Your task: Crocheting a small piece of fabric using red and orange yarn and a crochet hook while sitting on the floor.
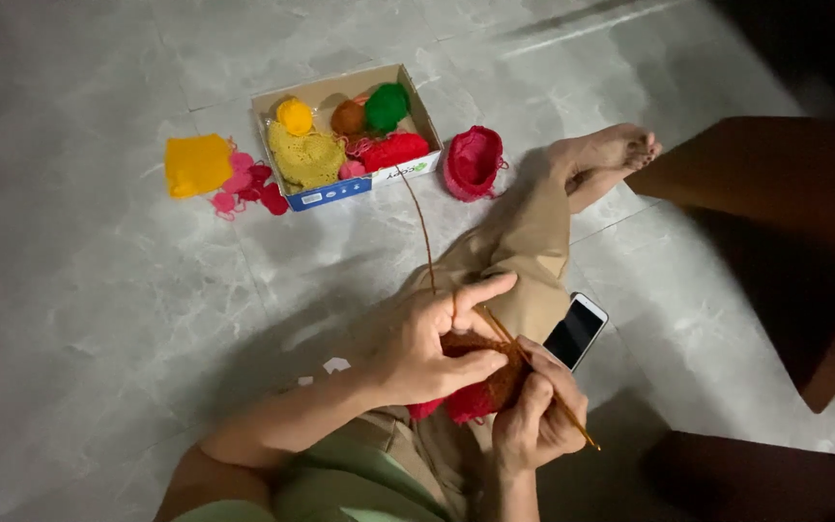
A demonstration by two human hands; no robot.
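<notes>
Below the open cardboard box of coloured yarn balls (345, 130), the left hand (427, 348) is closing its grip on a red-and-brown crocheted piece (480, 387), forefinger outstretched. Beside it, touching the same piece, the right hand (533, 416) is gripping a thin wooden crochet hook (543, 382). A brown yarn strand (424, 237) is running from the box to the hands.
</notes>
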